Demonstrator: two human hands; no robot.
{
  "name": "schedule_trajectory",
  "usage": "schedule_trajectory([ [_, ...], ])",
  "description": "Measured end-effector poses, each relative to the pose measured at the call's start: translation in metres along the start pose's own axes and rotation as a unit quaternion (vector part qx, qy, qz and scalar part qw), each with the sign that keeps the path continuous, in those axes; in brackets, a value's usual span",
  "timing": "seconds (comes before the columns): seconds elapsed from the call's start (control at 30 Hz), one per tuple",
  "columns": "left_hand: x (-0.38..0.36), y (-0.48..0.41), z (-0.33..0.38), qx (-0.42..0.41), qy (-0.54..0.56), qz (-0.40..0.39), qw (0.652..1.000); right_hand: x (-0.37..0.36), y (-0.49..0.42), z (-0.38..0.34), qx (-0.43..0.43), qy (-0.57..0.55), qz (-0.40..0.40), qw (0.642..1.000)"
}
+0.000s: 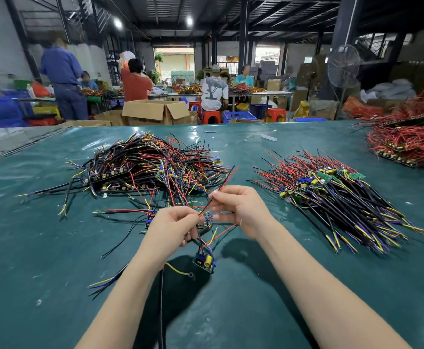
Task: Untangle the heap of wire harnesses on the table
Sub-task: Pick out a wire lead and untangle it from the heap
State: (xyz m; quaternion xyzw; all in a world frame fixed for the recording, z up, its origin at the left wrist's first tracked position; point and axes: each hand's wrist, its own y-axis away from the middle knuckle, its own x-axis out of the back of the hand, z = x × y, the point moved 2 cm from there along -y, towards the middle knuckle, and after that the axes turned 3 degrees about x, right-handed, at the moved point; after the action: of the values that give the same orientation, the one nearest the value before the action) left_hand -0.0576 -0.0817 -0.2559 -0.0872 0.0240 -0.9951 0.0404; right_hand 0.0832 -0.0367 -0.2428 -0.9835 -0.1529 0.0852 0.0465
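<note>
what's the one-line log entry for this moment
left hand: grips harness, board hanging below | right hand: pinches red wire | tangled heap: beyond hands | straightened pile: right

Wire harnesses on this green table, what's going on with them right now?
A person is untangling them by hand. The left grip holds one harness, whose small circuit board hangs below it. The right grip pinches a red wire that slants up and away from it. The tangled heap lies on the table just beyond the hands. A neater pile, its wires lined up, lies to the right, so the sorting looks partly done.
</note>
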Motion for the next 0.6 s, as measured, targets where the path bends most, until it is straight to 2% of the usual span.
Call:
schedule_trajectory([
  [0.1,0.005,0.000,0.001,-0.030,-0.022,0.046,0.998,0.001,-0.001,0.000,-0.006,0.045,-0.009,0.999],
  [0.23,0.004,0.001,0.002,-0.055,-0.072,0.058,0.994,0.005,-0.001,-0.002,-0.010,0.119,-0.023,0.993],
  [0.33,0.007,0.000,0.002,-0.062,-0.072,0.069,0.993,0.009,-0.001,-0.003,0.002,0.062,0.004,0.998],
  [0.47,0.008,-0.002,-0.001,-0.036,-0.061,0.029,0.997,0.015,-0.003,-0.007,0.021,-0.032,0.040,0.998],
  [0.6,0.009,-0.003,-0.002,-0.023,-0.060,0.020,0.998,0.020,-0.001,-0.009,-0.017,-0.019,0.030,0.999],
])
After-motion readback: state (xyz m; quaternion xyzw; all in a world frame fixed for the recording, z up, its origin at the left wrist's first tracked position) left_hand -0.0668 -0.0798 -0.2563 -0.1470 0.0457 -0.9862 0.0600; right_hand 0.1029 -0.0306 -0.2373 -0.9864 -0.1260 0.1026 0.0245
